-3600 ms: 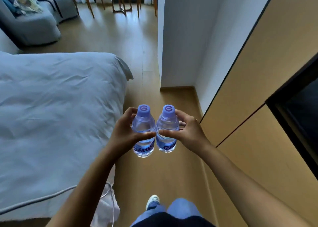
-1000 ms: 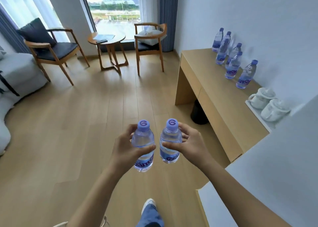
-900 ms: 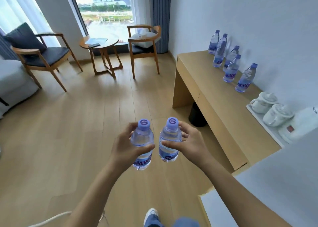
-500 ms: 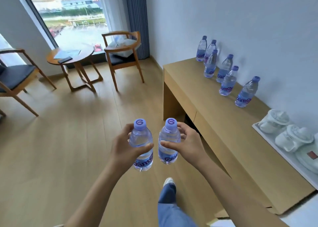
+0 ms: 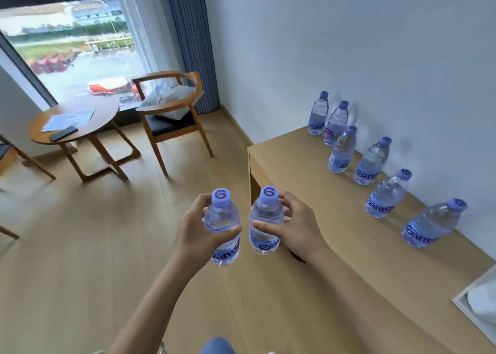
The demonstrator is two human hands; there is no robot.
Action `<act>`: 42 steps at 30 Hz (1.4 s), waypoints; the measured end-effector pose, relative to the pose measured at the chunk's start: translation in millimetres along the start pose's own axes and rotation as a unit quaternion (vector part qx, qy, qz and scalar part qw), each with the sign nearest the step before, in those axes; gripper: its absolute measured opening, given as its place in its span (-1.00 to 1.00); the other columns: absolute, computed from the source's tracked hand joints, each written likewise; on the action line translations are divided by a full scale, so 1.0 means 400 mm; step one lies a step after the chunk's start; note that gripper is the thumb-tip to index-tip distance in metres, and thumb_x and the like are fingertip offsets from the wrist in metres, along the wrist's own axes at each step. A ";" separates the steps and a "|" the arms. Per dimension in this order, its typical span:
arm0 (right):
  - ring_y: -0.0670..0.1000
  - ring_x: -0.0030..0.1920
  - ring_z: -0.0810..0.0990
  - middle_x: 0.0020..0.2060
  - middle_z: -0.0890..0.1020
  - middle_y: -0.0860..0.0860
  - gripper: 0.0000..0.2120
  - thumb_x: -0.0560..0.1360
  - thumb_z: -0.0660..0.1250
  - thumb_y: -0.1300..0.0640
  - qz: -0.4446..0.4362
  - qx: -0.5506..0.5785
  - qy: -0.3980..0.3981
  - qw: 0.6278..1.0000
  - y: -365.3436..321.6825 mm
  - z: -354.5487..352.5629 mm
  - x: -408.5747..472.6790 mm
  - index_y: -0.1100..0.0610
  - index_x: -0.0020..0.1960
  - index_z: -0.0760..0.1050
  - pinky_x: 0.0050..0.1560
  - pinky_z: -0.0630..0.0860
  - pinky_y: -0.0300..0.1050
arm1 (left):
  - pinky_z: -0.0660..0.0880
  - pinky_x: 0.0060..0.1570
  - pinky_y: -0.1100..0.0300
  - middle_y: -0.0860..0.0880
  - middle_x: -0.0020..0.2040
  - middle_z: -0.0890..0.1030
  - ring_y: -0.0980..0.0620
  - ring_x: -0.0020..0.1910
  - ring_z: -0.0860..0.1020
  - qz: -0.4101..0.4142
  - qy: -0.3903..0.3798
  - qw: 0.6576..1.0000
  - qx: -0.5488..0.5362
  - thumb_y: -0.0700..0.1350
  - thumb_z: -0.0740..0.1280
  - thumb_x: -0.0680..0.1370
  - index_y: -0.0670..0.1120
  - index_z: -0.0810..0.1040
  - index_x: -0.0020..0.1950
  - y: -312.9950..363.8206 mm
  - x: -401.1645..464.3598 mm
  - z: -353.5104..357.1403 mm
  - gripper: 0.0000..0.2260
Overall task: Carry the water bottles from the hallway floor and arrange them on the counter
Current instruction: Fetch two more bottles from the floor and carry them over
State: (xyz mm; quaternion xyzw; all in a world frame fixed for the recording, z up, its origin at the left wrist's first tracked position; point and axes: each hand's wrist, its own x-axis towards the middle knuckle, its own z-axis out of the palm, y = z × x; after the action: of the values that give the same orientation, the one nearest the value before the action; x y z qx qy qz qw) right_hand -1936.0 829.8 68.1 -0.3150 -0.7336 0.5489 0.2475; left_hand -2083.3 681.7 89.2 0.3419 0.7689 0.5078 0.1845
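Observation:
My left hand grips a clear water bottle with a purple cap, held upright at chest height. My right hand grips a second, matching bottle beside it; the two bottles are a little apart. Both hang over the floor at the left front edge of the wooden counter. Several more bottles stand in a line along the wall on the counter, from the far one to the nearest one.
A white tray with white crockery sits at the counter's near right end. A wooden chair and a round table with papers stand by the window. Wooden flooring spreads to my left.
I have walked from the hallway by the bed into the room and turned right toward the counter, which is now close. Both hands kept their bottles in the same pose.

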 end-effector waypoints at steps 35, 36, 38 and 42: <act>-0.36 -0.16 0.53 -0.16 0.59 -0.18 -0.51 0.22 0.64 0.18 0.231 -0.033 0.398 0.887 0.295 -0.196 0.864 0.05 -0.01 0.41 -0.21 0.39 -0.47 | 0.41 -0.37 0.47 0.25 -0.16 0.52 0.26 -0.25 0.54 0.108 -0.364 0.924 0.040 0.05 0.55 0.15 0.24 0.29 -0.15 -0.126 1.219 0.615 -0.52; -0.36 -0.16 0.53 -0.17 0.59 -0.18 -0.50 0.22 0.63 0.19 0.236 -0.034 0.402 0.884 0.308 -0.206 0.873 0.08 0.00 0.41 -0.22 0.39 -0.47 | 0.41 -0.36 0.48 0.24 -0.14 0.52 0.25 -0.23 0.54 0.112 -0.366 0.923 0.046 0.05 0.55 0.16 0.25 0.29 -0.14 -0.133 1.228 0.636 -0.51; -0.35 -0.15 0.54 -0.19 0.59 -0.18 -0.52 0.21 0.63 0.20 0.245 -0.038 0.408 0.879 0.325 -0.217 0.886 0.09 -0.01 0.42 -0.23 0.40 -0.46 | 0.42 -0.35 0.48 0.23 -0.12 0.52 0.24 -0.21 0.54 0.120 -0.366 0.921 0.055 0.03 0.55 0.17 0.25 0.29 -0.13 -0.144 1.243 0.665 -0.51; -0.33 -0.12 0.54 -0.16 0.58 -0.17 -0.50 0.21 0.63 0.18 0.262 -0.038 0.423 0.867 0.353 -0.224 0.901 0.05 -0.01 0.40 -0.19 0.38 -0.44 | 0.44 -0.31 0.46 0.21 -0.11 0.52 0.24 -0.20 0.55 0.131 -0.379 0.914 0.069 -0.02 0.55 0.18 0.25 0.30 -0.13 -0.160 1.266 0.707 -0.52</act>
State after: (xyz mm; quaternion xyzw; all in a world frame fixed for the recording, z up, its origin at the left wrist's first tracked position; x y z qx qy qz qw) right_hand -2090.2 1180.7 -36.8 -0.7067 -0.4693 0.3792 0.3695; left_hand -2280.1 1211.8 -54.2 0.6177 0.6230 0.3056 0.3699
